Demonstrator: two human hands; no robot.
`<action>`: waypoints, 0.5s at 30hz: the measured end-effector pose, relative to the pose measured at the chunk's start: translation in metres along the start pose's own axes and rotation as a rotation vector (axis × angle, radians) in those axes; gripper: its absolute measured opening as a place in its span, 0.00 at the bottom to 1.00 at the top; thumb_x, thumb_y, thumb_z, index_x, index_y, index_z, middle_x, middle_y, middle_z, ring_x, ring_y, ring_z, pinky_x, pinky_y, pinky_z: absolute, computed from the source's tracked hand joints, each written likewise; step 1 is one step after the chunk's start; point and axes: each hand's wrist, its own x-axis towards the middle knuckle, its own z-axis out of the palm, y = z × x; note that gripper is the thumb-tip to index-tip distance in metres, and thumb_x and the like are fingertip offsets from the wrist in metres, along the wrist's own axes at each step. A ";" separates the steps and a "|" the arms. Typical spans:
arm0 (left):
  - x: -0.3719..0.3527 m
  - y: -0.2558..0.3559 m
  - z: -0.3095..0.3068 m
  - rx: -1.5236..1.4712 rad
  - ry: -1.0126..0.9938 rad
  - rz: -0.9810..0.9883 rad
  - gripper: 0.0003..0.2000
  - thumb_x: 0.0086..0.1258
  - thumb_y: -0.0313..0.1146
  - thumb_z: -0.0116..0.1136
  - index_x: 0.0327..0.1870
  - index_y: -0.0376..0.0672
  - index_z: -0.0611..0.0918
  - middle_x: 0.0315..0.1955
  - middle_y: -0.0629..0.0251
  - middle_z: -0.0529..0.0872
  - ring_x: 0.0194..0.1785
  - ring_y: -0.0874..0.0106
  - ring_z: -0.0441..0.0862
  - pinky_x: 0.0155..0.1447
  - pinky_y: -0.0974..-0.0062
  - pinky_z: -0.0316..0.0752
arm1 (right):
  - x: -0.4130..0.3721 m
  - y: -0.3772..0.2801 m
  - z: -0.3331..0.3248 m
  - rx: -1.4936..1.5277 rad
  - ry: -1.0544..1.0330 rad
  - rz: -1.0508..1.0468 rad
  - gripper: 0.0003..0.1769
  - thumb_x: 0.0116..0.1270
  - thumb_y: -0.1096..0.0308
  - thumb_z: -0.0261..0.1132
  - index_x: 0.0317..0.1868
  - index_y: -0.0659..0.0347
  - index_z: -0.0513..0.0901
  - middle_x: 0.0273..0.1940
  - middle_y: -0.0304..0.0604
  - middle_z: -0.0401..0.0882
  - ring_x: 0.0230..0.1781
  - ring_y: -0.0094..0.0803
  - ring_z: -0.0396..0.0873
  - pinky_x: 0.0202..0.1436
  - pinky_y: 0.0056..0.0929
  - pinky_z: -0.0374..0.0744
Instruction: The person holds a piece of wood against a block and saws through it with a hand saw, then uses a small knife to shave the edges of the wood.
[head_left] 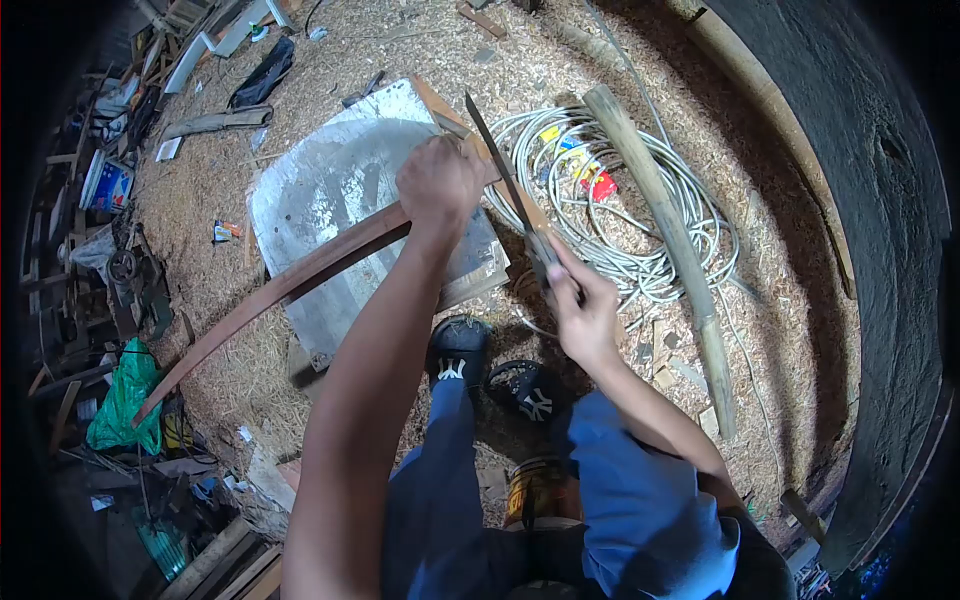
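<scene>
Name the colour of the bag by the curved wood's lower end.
The bag is bright green; the head view shows it best.

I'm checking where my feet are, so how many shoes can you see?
2. The left shoe is by the near edge of the metal work surface; the right shoe is beside it, slightly closer to you. Clutter at left could hide more.

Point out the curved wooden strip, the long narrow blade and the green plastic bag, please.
Curved wooden strip (270, 294): head view, middle of its length.
Long narrow blade (502, 165): head view, middle of its length.
Green plastic bag (120, 397): head view, its crumpled middle.
</scene>
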 end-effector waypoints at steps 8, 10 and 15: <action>-0.002 0.002 -0.004 -0.039 -0.015 -0.054 0.20 0.77 0.44 0.52 0.37 0.37 0.90 0.40 0.46 0.92 0.46 0.49 0.91 0.54 0.54 0.85 | -0.061 0.014 -0.042 -0.007 -0.037 0.120 0.24 0.82 0.73 0.59 0.74 0.65 0.76 0.57 0.50 0.89 0.43 0.20 0.80 0.50 0.22 0.78; -0.001 0.004 -0.011 -0.028 -0.065 -0.058 0.20 0.77 0.44 0.52 0.37 0.37 0.90 0.39 0.46 0.92 0.46 0.49 0.91 0.53 0.54 0.85 | -0.068 0.015 -0.048 -0.040 -0.070 0.240 0.24 0.82 0.73 0.58 0.75 0.65 0.75 0.57 0.51 0.89 0.42 0.20 0.80 0.50 0.22 0.78; -0.001 0.002 -0.007 -0.044 0.002 0.024 0.20 0.76 0.43 0.53 0.37 0.36 0.90 0.39 0.46 0.92 0.45 0.49 0.91 0.51 0.54 0.85 | -0.010 0.009 -0.010 0.018 -0.005 0.011 0.23 0.81 0.74 0.59 0.73 0.66 0.77 0.62 0.56 0.86 0.64 0.33 0.82 0.68 0.30 0.76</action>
